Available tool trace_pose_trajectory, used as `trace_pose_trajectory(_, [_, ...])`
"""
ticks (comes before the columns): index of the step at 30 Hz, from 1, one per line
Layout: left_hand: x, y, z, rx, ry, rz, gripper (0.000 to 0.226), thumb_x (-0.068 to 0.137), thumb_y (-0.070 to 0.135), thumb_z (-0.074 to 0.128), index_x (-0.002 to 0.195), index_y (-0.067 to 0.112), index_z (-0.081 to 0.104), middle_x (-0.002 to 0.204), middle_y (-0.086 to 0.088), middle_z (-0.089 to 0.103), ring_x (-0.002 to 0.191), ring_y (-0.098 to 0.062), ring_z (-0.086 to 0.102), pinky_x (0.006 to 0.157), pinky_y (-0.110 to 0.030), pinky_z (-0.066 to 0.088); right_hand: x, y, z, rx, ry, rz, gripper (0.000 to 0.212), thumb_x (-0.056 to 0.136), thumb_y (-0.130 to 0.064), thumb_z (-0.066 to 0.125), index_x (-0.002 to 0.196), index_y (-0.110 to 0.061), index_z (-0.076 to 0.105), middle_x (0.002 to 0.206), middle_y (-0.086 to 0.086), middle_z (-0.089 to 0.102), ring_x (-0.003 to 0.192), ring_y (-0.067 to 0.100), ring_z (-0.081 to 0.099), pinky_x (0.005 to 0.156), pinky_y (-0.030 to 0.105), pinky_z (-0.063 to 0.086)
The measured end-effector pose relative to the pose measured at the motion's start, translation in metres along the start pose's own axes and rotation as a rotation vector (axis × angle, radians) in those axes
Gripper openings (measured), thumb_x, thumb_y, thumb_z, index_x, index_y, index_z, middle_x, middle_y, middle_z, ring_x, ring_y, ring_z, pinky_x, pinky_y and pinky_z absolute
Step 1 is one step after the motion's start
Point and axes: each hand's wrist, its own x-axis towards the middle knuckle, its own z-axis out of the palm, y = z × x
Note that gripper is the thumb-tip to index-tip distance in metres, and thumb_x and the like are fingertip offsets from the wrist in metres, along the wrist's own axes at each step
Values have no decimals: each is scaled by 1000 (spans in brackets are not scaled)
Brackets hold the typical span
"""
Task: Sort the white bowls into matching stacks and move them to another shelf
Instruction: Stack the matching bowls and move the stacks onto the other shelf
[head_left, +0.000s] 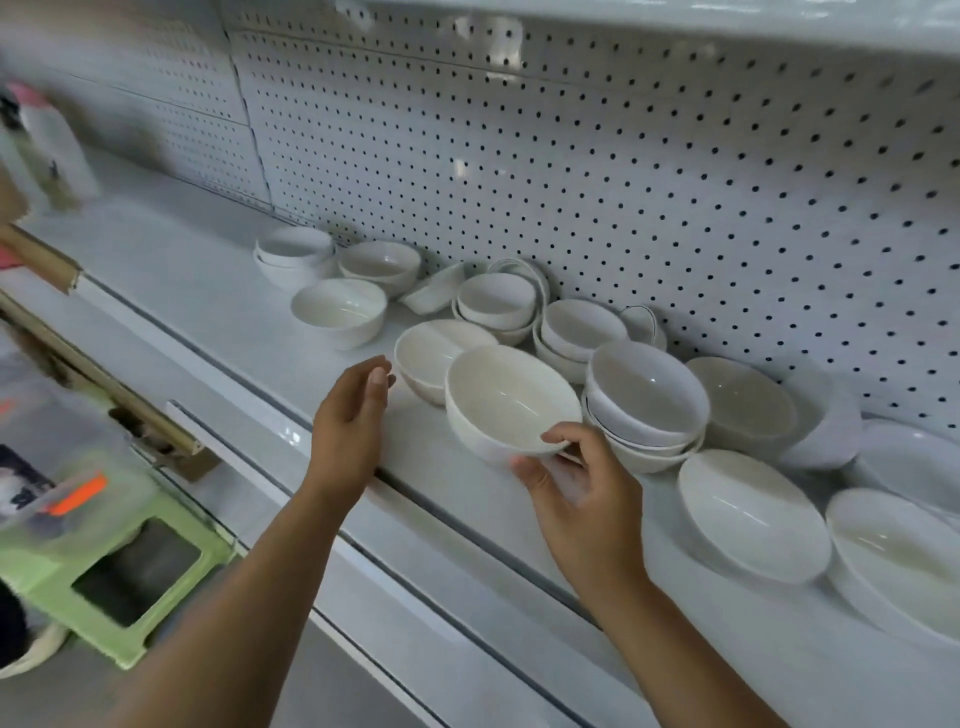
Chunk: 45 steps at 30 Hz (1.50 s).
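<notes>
A green stool (119, 571) stands nearest, at 8 o'clock in the view, with a clear plastic box (62, 467) resting on it.

Above the front lip of the white shelf (208, 291), the right hand (582, 488) grips a white bowl (506, 402) by its near rim. The thumb is hooked over the rim and the fingers are curled against the outer wall underneath. The bowl tips a little toward the person. Whether its base touches the shelf cannot be told.

The left hand (353, 415) is at 9 o'clock from that bowl. Its fingers are straight and close together and hold nothing, with the fingertips just beside the rim of a second bowl (431, 353). That second bowl sits at 10 o'clock from the held one, partly hidden behind it.

At 3 o'clock from the held bowl, just beside it, is a nested stack (644, 400) of several bowls. Two wide shallow bowls (753, 514) lie at 4 o'clock, near the shelf front. A deeper bowl (743, 400) stands behind the stack.

Farther back, a lone bowl (337, 309) sits at 10 o'clock. Beyond it are more small stacks (296, 254), along with one bowl lying on its side (431, 293). They run along the foot of the pegboard (623, 182), which forms the back wall at 12 o'clock.
</notes>
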Motion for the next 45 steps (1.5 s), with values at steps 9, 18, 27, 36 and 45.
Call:
trace_pose_trajectory(9, [27,9,-19,11,290,-35,46,101,44,59,141,22,51,140,8,57,123,-8,57,93,-21,51,61,-17,50,-148,95,-122,43,82,-66,67,101,-27,63,103,-23,64,97,12,57,84,17,43])
trace_pose_trajectory(18, [108,-6,-53,213,108,-3,72,92,44,72,152,29,35,157,-6,35,141,-25,44,115,-44,41,77,1,105,-273,209,20,45,81,-64,71,105,-27,68,109,-16,68,107,14,59,90,30,49])
trace_pose_trajectory(27, [149,-31,-59,123,-127,86,94,74,34,91,148,27,33,150,0,37,133,-22,48,110,-36,44,61,2,144,-408,373,106,42,79,-55,71,106,-24,68,115,-13,68,110,8,59,90,6,39])
trace_pose_trajectory(36, [148,-43,-65,-27,-71,58,66,67,39,94,116,30,50,140,8,52,122,-23,60,99,-43,57,48,0,166,-411,426,163,50,81,-53,71,125,-30,63,134,-34,48,122,-26,39,97,-2,31])
trace_pose_trajectory(45, [140,-6,-74,-305,-289,212,57,62,34,91,102,30,50,138,-1,60,126,-15,62,96,-34,56,50,-2,165,-238,386,227,60,81,-51,74,136,-41,52,163,-19,31,140,-8,41,116,32,41])
